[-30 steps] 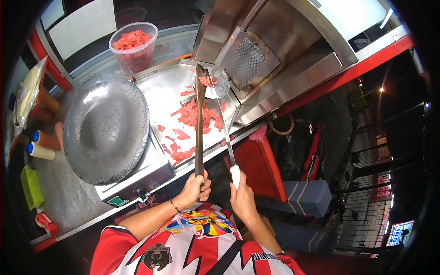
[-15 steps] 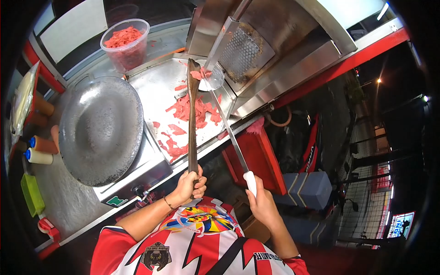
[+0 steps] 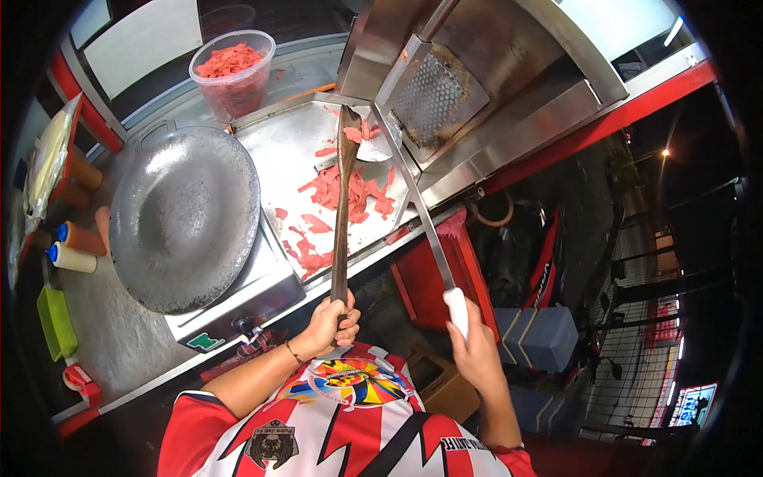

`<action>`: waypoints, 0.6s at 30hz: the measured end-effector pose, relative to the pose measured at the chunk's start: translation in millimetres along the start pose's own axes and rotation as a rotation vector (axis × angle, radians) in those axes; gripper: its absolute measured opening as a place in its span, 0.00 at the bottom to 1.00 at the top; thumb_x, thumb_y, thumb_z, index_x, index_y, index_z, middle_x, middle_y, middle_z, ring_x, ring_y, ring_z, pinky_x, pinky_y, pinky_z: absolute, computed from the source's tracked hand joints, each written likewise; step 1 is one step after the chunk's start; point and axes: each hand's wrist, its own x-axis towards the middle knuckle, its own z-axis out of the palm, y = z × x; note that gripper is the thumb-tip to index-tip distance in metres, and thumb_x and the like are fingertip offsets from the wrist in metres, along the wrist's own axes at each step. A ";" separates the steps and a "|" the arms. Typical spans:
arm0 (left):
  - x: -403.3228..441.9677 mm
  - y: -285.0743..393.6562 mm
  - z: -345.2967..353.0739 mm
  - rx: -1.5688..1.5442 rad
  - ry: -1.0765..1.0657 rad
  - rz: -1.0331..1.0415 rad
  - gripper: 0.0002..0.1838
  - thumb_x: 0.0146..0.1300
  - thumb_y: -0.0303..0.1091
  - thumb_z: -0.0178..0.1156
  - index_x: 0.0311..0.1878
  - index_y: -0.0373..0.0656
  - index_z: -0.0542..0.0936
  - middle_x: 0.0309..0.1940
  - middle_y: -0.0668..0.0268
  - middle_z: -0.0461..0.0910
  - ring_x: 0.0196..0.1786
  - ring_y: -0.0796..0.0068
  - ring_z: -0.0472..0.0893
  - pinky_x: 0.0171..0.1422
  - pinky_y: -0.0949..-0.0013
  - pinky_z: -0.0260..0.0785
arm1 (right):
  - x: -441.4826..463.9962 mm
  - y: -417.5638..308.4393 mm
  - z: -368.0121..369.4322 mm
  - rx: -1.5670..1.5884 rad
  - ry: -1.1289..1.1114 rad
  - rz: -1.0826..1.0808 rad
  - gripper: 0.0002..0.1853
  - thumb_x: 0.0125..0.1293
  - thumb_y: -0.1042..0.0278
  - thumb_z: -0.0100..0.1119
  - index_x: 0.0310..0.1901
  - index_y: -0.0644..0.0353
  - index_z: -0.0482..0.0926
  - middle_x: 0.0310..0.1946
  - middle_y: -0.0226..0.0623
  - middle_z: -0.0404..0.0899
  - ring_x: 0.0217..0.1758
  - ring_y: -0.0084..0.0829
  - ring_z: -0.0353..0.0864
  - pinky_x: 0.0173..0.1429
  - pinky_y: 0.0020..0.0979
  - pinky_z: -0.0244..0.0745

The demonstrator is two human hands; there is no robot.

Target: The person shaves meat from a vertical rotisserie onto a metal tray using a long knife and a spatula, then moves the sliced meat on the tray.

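Observation:
My left hand point(image 3: 334, 324) is closed round the lower end of a long dark wooden tool point(image 3: 342, 215), whose broad tip lies over the metal tray point(image 3: 270, 171). In my right hand point(image 3: 475, 342) is the white handle of a long knife point(image 3: 425, 215). The blade slants up and left, its far end beside the upright metal skewer point(image 3: 404, 70). Red meat pieces point(image 3: 365, 131) rest at the tool's tip, above a round clear disc. More red meat strips point(image 3: 342, 193) are scattered on the tray.
A clear tub point(image 3: 232, 79) of red meat stands behind the tray. Left of it, a large dark pan point(image 3: 187, 219) sits on a stove. Sauce bottles point(image 3: 75, 257) and a green container point(image 3: 56, 322) are at far left. The metal grill burner point(image 3: 433, 99) stands beyond the skewer.
My right hand has moved right and down with the knife, so the blade slants more. My left hand keeps its hold on the wooden tool. The view has shifted slightly.

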 end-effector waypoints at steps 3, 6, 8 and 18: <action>1.1 -1.3 1.0 -0.004 0.015 0.004 0.04 0.69 0.29 0.44 0.44 0.50 0.65 0.22 0.69 0.59 0.18 0.80 0.56 0.21 0.71 0.51 | 42.1 0.9 43.3 -0.079 0.091 -0.079 0.26 0.78 0.69 0.58 0.73 0.63 0.64 0.48 0.68 0.84 0.51 0.70 0.84 0.53 0.59 0.79; -1.3 0.9 4.3 -0.006 0.020 -0.007 0.04 0.69 0.29 0.44 0.44 0.50 0.65 0.22 0.70 0.58 0.18 0.80 0.56 0.21 0.71 0.50 | 44.8 25.9 61.9 -0.141 0.085 -0.052 0.27 0.78 0.70 0.57 0.74 0.61 0.62 0.47 0.69 0.84 0.49 0.71 0.83 0.51 0.63 0.78; -3.4 4.8 7.7 -0.009 0.027 -0.005 0.03 0.68 0.29 0.44 0.43 0.50 0.65 0.22 0.70 0.58 0.18 0.80 0.55 0.21 0.71 0.50 | 22.5 43.6 61.3 -0.139 0.068 -0.052 0.29 0.77 0.70 0.58 0.75 0.61 0.61 0.47 0.70 0.83 0.48 0.72 0.84 0.50 0.63 0.77; -9.7 9.5 4.3 0.042 0.053 -0.028 0.03 0.67 0.29 0.45 0.41 0.51 0.65 0.22 0.71 0.58 0.18 0.81 0.55 0.21 0.72 0.48 | 11.3 44.3 22.1 -0.065 -0.099 0.015 0.27 0.77 0.70 0.59 0.74 0.58 0.64 0.44 0.67 0.84 0.49 0.69 0.85 0.50 0.56 0.78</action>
